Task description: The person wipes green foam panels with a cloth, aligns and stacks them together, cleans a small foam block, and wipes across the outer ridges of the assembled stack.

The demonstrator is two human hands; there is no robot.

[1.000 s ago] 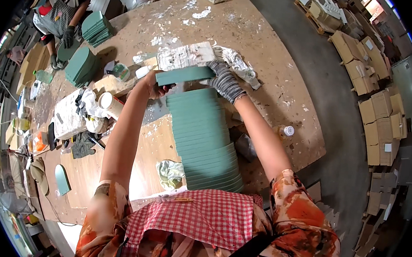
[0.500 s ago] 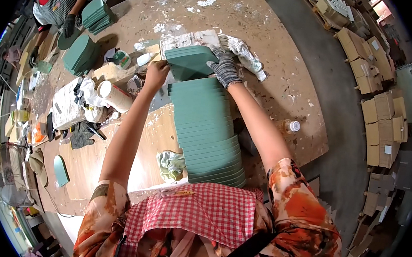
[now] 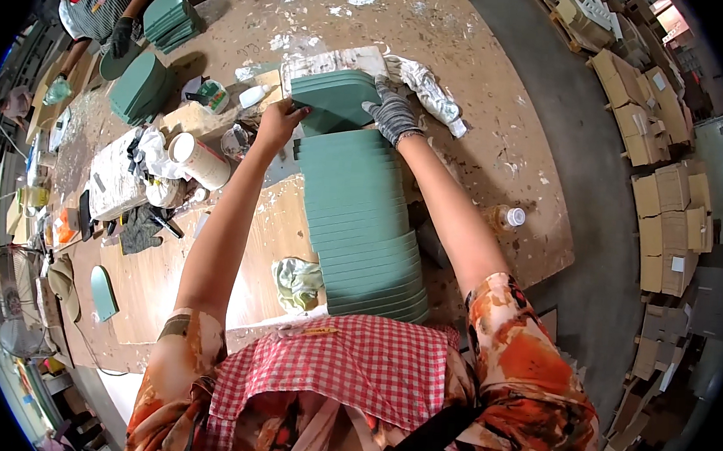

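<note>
A small stack of green rounded panels (image 3: 333, 113) lies across the far end of a long overlapping row of matching green panels (image 3: 355, 200), which runs back toward my apron. My bare left hand (image 3: 280, 124) holds the left end of the small stack, thumb and fingers at its edge. At the opposite, rounded end, my right hand (image 3: 395, 116) in a grey striped glove grips the panels from the side. Its fingertips rest along the edge; its palm is hidden. Behind the stack is a white paint-stained block (image 3: 339, 63), with a crumpled white cloth (image 3: 427, 96) beside it.
Left of my arm stand a white tub (image 3: 198, 160), a wrapped white block (image 3: 117, 179) and a dark glove (image 3: 141, 231). A cloth (image 3: 297, 285) lies beside the row; a bottle (image 3: 509, 218) is at right. Across the table, a co-worker's gloved hand (image 3: 121, 37) is near green stacks (image 3: 140, 88).
My left hand has shifted slightly, its fingers less tightly curled at the stack's edge. The right hand stays at the rounded end. The co-worker's other hand has lifted a greenish item.
</note>
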